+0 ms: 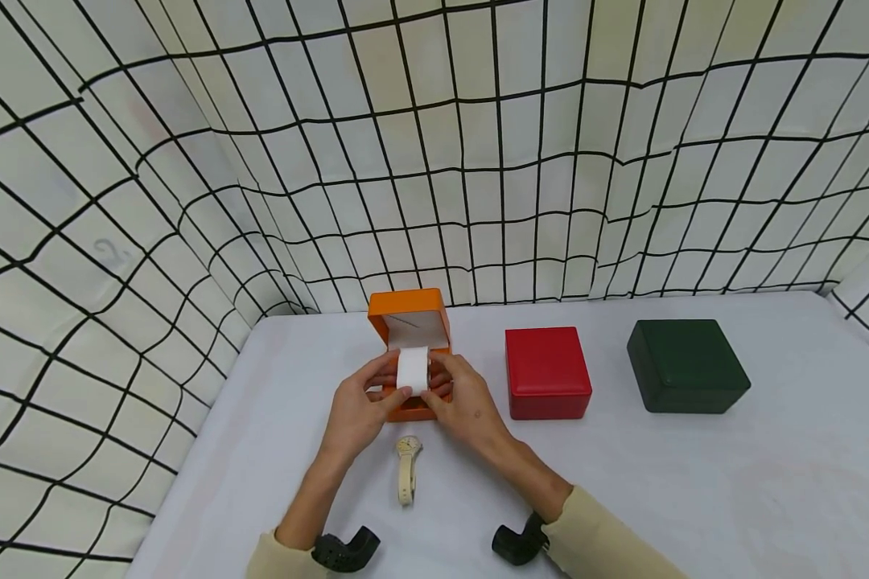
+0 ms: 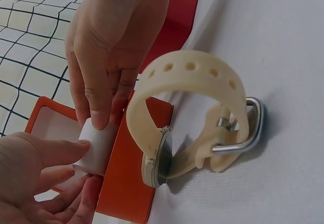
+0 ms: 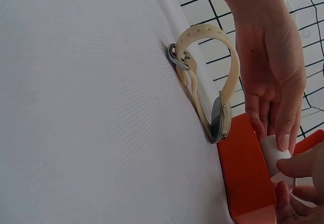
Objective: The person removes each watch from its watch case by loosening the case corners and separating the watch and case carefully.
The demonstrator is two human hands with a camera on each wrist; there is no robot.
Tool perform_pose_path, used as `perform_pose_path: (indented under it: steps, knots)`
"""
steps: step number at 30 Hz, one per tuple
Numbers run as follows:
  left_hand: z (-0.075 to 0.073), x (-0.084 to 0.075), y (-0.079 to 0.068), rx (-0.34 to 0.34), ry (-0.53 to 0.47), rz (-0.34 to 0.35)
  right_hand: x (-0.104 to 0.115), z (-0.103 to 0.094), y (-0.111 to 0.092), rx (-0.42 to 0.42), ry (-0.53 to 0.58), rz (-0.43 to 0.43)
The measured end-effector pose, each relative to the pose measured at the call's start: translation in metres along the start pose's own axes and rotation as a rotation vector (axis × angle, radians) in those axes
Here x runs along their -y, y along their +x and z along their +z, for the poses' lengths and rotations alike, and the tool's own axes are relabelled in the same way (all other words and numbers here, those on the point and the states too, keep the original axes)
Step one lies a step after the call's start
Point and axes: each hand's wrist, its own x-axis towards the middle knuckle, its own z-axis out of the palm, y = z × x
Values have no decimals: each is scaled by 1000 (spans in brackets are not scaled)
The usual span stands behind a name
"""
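Both hands hold a white watch cushion [image 1: 413, 370] over the open orange box [image 1: 409, 304], whose lid stands up with a white lining. My left hand [image 1: 360, 408] pinches the cushion's left end between thumb and fingers. At the other end, my right hand [image 1: 471, 406] grips it the same way. The left wrist view also shows the white cushion [image 2: 97, 148] between both thumbs. Nearer to me on the table lies a cream wristwatch [image 1: 407, 468], its strap buckled into a loop, touched by neither hand.
To the right of the orange box sit a closed red box [image 1: 548, 371] and, farther right, a closed dark green box [image 1: 688, 366]. All stand on a white-covered table [image 1: 261, 450]. Black netting [image 1: 496, 161] over white sheeting rises behind and at the left.
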Motion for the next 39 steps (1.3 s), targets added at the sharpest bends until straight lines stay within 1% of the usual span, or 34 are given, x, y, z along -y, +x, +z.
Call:
perform_pose_path:
  steps: [8, 14, 24, 31, 34, 39]
  knots:
    - [2, 3, 0, 6, 23, 14, -1, 2, 0, 10, -24, 20]
    - [2, 4, 0, 8, 23, -8, 0, 2, 1, 7, -62, 31]
    - [4, 5, -1, 7, 36, -35, 2, 1, 2, 23, -78, 43]
    - [5, 5, 0, 8, 51, -23, 2, 0, 2, 39, -88, 35]
    - [5, 5, 1, 10, 55, -24, 3, 1, 1, 31, -122, 43]
    - [5, 4, 2, 16, 59, -50, 3, 0, 0, 2, -222, 27]
